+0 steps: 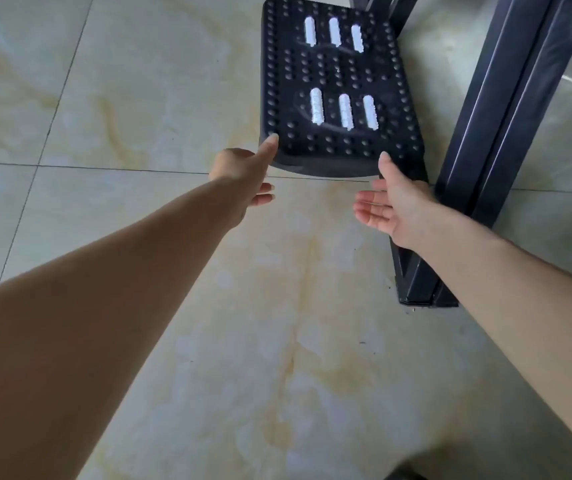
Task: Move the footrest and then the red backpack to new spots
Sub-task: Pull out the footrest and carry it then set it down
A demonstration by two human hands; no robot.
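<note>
1. The footrest (338, 88) is a black plastic board with many small round bumps and two groups of three white rollers. It lies on the tiled floor (139, 109) in the upper middle of the view, just in front of both hands.
2. The left hand (243, 174) is at the near left corner of the footrest. Its thumb lies against that corner, and the other fingers are spread below the near edge, not closed on anything.
3. The right hand (390, 206) is at the near right corner. The thumb points up and touches the near edge of the board; the palm faces toward the left hand, with the fingers loose and apart.
4. So the near edge of the footrest sits between the two hands, a thumb at each end, but neither hand is clamped on it. I cannot tell whether the lower fingers touch the underside.
5. A dark metal frame (496, 109) runs along the right side of the footrest, just beside it, and passes behind the right wrist.
6. The floor is pale glossy tile with yellowish veins and thin dark joints.
7. The red backpack is not visible in this view.
</note>
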